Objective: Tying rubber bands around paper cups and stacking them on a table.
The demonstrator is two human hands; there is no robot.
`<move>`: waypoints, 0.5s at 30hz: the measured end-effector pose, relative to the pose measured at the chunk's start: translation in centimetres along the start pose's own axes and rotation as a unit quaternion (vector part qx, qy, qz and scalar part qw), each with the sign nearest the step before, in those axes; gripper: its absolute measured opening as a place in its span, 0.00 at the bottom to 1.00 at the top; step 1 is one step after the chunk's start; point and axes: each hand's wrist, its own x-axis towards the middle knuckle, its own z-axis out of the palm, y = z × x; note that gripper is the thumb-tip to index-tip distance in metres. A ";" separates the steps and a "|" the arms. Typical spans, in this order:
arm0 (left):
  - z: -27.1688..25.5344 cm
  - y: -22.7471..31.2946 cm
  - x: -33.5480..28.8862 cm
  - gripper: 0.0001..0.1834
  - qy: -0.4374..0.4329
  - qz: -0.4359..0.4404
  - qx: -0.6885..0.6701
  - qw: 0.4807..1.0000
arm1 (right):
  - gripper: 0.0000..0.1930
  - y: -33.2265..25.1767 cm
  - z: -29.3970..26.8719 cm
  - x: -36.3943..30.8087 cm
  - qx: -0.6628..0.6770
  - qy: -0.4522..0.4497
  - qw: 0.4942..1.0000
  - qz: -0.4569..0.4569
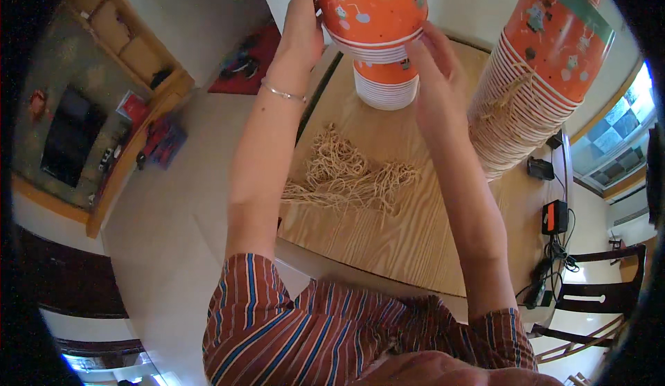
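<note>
Between my two hands is a nested stack of orange paper buckets (374, 9) with white rims, its top cut off by the upper edge of the view. My left hand (306, 22) grips its left side, with the fingers mostly hidden behind it. On the lower right, my right hand (438, 57) presses near the white rims. Below it, a shorter stack of orange and white buckets (386, 85) stands on the wooden table (374, 240). Nearer to me lies a loose heap of tan twine cords (346, 171).
A tall stack of orange buckets (533, 88), with twine hanging at its rims, rises at the right. Black adapters (554, 216) and tangled cables (551, 268) lie along the table's right edge. A dark wooden chair (603, 296) stands beyond; a television (73, 137) is far left.
</note>
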 end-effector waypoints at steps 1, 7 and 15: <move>-0.4 -0.1 -0.5 0.43 0.011 0.013 -0.013 1.000 | 0.28 -0.9 0.3 -1.4 0.000 -0.002 1.000 0.005; -1.6 -3.2 -5.3 0.39 0.015 -0.016 -0.095 0.995 | 0.27 -1.8 -1.5 -8.0 -0.054 -0.036 0.998 -0.025; -0.6 -10.4 -11.7 0.35 0.084 -0.073 -0.069 0.991 | 0.25 3.3 -6.7 -12.5 -0.104 -0.003 0.995 0.005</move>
